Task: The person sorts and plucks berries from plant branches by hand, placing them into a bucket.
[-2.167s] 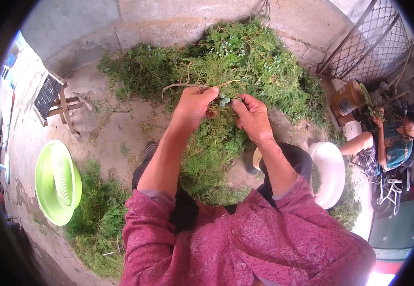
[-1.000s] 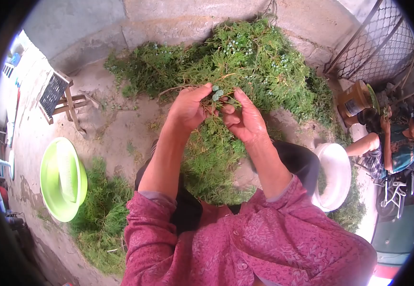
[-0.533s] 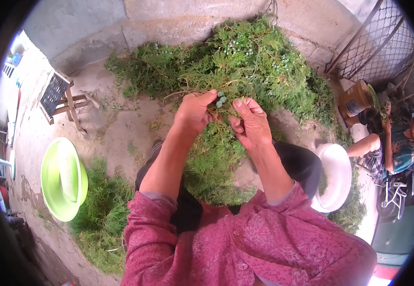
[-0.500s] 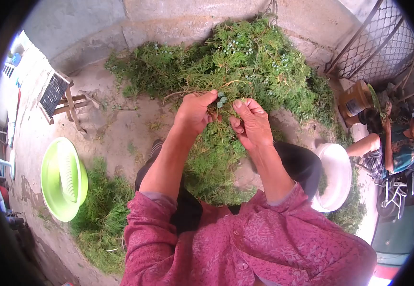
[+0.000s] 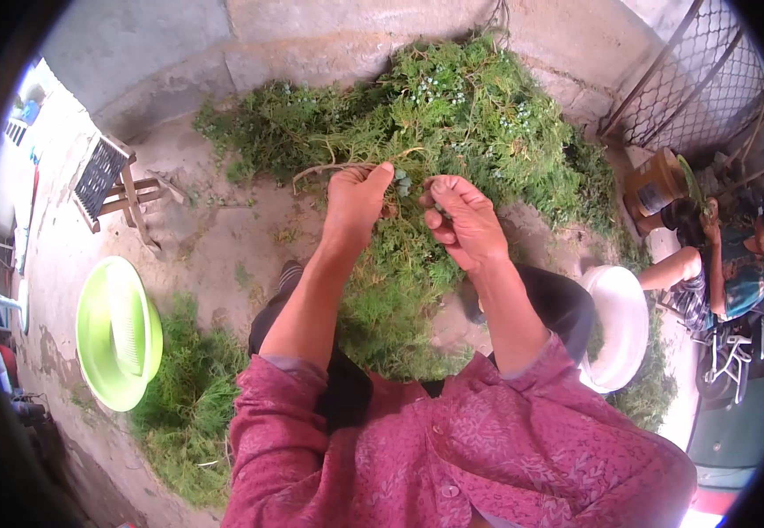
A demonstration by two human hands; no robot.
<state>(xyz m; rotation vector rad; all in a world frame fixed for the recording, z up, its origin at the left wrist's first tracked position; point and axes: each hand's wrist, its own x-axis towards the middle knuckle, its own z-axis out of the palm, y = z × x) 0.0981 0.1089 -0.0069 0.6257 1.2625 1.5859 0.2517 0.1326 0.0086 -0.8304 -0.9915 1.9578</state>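
My left hand [image 5: 356, 198] is closed on a green sprig, whose brown stem [image 5: 334, 167] sticks out to the left. Bluish-green berries [image 5: 403, 184] show just right of my left thumb. Close by on the right is my right hand [image 5: 466, 216], its thumb and fingers pinched together; what lies between the fingertips is too small to make out. Behind both hands a large heap of leafy green branches [image 5: 488, 114] with pale blue berries lies against the wall. More greenery [image 5: 391, 308] lies below my hands, between my legs.
On the left are a green basin [image 5: 100, 339], a small wooden stool [image 5: 122, 189] and cut greenery [image 5: 188, 396]. A white bucket [image 5: 624, 326] stands by my right knee. Further right are a brown bucket [image 5: 655, 180] and a seated person [image 5: 745, 273] holding greenery.
My right hand has moved slightly away from the berries, widening the gap between my hands. My left hand has shifted slightly left with the sprig.
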